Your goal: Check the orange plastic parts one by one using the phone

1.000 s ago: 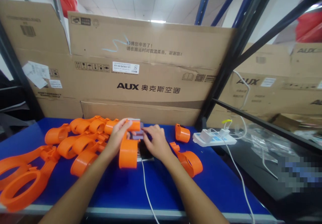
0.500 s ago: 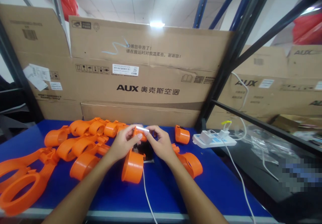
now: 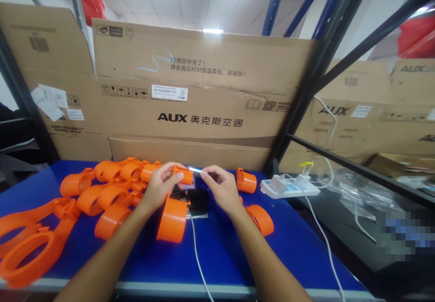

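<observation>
My left hand (image 3: 159, 189) is closed on an orange plastic ring piece (image 3: 184, 176), thumb across its front. Below that hand hangs a larger orange ring (image 3: 172, 220), which seems to belong to the same piece. A thin, shiny whitish strip (image 3: 195, 170) sits between thumb and fingers of my right hand (image 3: 222, 188). The strip's left end is close to the held orange piece; I cannot tell if they touch. Under the hands lies a black object (image 3: 198, 200), partly hidden, with a white cable (image 3: 196, 247) running toward the front edge.
Several orange ring pieces (image 3: 113, 222) lie on the left of the blue tabletop (image 3: 210, 266). Another orange ring (image 3: 246, 181) stands at back right, one more (image 3: 261, 220) behind my right forearm. A white power strip (image 3: 288, 188) sits at the right edge. Cardboard (image 3: 190, 148) walls the back.
My left hand and the orange piece have shifted left and turned slightly. The hands are farther apart, and the whitish strip now sticks out from the orange piece toward my right hand.
</observation>
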Demonstrator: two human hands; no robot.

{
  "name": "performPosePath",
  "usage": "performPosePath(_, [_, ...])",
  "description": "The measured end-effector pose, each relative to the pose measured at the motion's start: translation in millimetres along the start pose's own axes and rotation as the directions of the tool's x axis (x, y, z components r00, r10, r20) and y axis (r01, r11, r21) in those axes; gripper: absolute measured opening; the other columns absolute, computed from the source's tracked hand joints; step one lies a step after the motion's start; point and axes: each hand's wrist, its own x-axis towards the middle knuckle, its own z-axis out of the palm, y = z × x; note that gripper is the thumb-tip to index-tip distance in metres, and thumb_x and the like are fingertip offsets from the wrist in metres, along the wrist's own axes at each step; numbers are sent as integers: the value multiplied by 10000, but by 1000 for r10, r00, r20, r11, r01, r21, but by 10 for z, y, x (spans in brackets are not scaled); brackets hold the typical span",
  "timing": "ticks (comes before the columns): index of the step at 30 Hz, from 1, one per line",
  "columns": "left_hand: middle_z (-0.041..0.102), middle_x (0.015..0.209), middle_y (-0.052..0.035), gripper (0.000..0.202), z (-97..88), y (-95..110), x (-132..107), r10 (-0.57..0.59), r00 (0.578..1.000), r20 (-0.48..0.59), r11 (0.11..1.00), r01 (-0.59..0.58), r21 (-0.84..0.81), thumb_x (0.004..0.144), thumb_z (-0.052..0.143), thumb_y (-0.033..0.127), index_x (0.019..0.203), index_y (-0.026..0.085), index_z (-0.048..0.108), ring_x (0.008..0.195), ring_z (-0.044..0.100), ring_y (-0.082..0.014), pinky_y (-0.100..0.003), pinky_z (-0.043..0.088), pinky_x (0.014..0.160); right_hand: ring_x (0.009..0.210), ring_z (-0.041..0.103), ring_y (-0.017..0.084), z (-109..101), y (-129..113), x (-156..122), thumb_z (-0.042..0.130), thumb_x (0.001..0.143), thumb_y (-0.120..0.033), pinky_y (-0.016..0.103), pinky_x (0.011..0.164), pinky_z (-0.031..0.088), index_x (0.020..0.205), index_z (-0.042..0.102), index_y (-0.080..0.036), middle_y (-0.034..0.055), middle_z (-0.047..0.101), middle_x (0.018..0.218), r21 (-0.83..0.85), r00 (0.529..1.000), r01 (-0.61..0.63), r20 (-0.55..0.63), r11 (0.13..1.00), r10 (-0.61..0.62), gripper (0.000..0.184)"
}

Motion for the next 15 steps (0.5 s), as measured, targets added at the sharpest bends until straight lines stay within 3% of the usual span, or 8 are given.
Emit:
performPosePath(5, [690,626,-31,374,-194,-50,95,-15,996,-91,995,5,-102,812,739,486,1011,169,725,414,476,-106,-232,330,411,740,615,186,-97,33,41,709,882,-455,313,706,502,865,694,-202,26,699,820,53,992,-25,-121,998,31,254])
performPosePath(8, [682,627,-12,420,-278,-88,151,-73,981,-177,974,32,-226,807,725,541,1016,177,699,433,514,-117,-245,390,440,771,599,206,-124,28,36,674,899,-359,342,747,486,824,685,-209,31,683,797,-139,996,42,-77,989,-53,169])
performPosePath(11, [669,616,1,475,-291,-100,182,-160,963,-217,948,88,-307,800,718,594,1032,182,668,443,544,-131,-256,414,451,938,579,242,-73,-21,-29,671,872,-235,394,872,449,791,684,-215,56,684,919,-372,975,202,160,906,-152,84])
performPosePath(15, [662,606,-3,450,-301,-123,247,-172,973,-156,944,118,-307,784,740,589,964,183,668,462,574,-143,-267,432,470,1141,492,288,55,-78,-158,705,832,-186,449,948,385,808,702,-222,73,613,1170,-467,843,382,529,797,-94,44])
